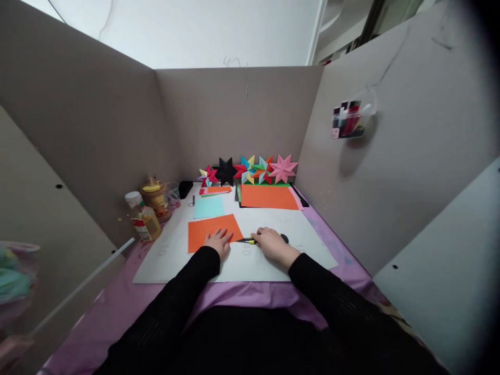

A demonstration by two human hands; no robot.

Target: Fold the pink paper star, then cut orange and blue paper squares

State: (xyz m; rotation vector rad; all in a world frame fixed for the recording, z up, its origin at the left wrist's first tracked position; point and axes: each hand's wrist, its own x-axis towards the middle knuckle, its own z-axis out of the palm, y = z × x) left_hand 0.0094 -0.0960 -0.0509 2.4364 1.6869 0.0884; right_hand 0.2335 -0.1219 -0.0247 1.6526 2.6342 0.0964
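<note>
An orange paper sheet [207,229] lies on the white board. My left hand [219,244] rests flat on its lower right part, fingers spread. Just right of the sheet, my right hand [269,242] is closed over a slim yellow-and-black tool [285,238]. Its narrow dark end points left toward the sheet's corner, and a rounded black end shows on the right. The hand covers its middle, so I cannot tell its exact kind.
Behind are a light blue sheet [209,207], small scissors [191,201] and a stack topped with orange paper [269,197]. Folded paper stars [225,171] line the back wall. Left stand a glue bottle [145,221], a brown jar [154,197] and a clear cup [173,194]. Partitions enclose three sides.
</note>
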